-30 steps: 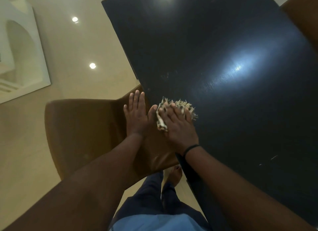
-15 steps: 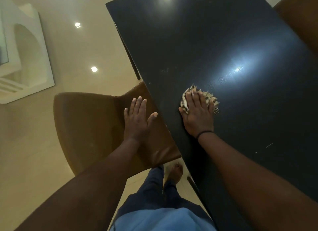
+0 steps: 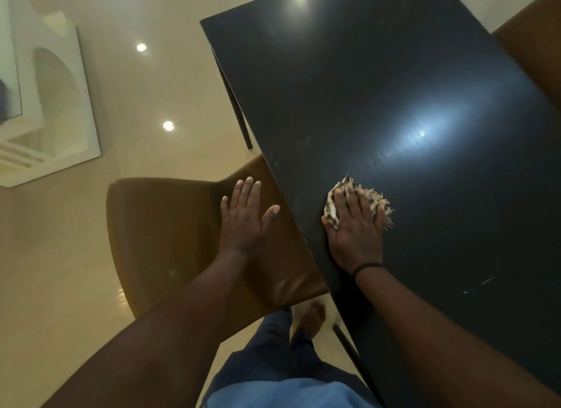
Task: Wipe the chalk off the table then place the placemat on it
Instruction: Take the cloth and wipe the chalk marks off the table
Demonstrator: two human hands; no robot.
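from the head camera, the right hand lies flat on the black table, near its left edge, fingers straight and close together, pressing down on a small striped cloth with a frayed fringe. the cloth shows past the fingertips and along the thumb side; nothing is curled round it, the palm simply weighs on it. a thin dark band circles that wrist. two short pale chalk marks sit on the tabletop to the right of the forearm, well apart from the cloth, and a few faint specks lie farther up near the table's left edge. the left hand rests palm down on the seat of a brown leather chair just beside the table, fingers straight, thumb spread, holding nothing. a bare foot stands on the glossy cream floor below the table edge. the placemat is not seen in this view.
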